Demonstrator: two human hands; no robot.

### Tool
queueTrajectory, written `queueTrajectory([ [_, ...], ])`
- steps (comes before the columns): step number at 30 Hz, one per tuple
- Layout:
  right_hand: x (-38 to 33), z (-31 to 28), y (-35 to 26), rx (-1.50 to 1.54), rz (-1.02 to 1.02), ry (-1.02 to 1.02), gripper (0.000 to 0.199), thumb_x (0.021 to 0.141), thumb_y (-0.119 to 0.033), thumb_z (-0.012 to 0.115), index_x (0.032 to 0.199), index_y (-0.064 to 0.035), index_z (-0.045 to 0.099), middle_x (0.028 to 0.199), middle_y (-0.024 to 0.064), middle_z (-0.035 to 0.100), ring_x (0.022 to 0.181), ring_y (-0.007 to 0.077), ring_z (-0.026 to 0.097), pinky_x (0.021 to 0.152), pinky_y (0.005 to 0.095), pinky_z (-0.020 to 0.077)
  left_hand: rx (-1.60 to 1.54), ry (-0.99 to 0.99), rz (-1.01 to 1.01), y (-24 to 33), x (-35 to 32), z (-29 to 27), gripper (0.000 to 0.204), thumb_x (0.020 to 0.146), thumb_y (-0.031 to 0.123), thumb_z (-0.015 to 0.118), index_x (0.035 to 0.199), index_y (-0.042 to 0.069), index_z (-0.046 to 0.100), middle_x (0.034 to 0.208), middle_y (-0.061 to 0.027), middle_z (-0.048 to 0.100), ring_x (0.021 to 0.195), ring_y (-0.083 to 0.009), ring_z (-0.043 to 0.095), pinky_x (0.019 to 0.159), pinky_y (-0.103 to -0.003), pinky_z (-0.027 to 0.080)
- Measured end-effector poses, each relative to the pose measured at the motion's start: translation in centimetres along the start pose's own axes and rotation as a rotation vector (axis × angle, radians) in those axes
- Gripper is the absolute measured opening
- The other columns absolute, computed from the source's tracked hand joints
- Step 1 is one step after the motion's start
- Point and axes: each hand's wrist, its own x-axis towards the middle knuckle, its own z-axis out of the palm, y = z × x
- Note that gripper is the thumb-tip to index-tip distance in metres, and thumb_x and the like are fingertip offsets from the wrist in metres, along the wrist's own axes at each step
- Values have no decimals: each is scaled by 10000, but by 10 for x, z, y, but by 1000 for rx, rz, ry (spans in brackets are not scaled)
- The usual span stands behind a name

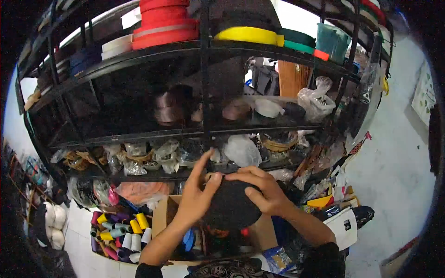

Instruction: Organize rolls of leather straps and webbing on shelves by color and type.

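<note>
A flat, round black roll (234,206), like wound strap, is held upright in front of my chest. My right hand (266,192) grips its upper right side, thumb on the near face and fingertips over the top edge. My left hand (197,194) is at the upper left edge, index finger pointing up, thumb closed against a bent finger there. The fingertips of both hands nearly meet at the top of the roll. What the left fingers pinch at the edge is too small to make out, and some of them are hidden.
A black metal rack (204,92) carries red rolls (164,28), a yellow roll (248,35) and a green bucket (333,41). Plastic bags (243,150) fill its lower shelf. Below stand a cardboard box (264,231) and a heap of coloured thread cones (123,236). A pale wall (398,139) bounds the right.
</note>
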Motion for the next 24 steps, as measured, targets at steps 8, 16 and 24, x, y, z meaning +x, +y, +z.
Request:
queueTrajectory([
  [8,4,-15,8,11,-51,40,356,796,-112,463,1125,-4,547,1109,199,503,1034,316,503,904,373,372,291,-99,145,9,17,10,264,858,230,588,940,-15,643,801,-59,646,769,-86,550,712,-236,436],
  [16,27,-57,-28,-307,-36,104,1106,583,-381,796,1388,1,142,1394,263,179,1302,390,220,1045,438,238,134,46,108,45,95,3,370,847,326,597,781,-33,656,703,-18,606,645,-63,507,594,-228,411],
  [24,107,-99,-27,-508,-365,649,1276,434,-185,873,1399,-35,52,1354,236,256,1240,320,337,1027,414,295,-196,-24,187,134,189,44,403,852,309,544,968,-73,599,874,-121,622,774,-179,582,670,-298,453],
])
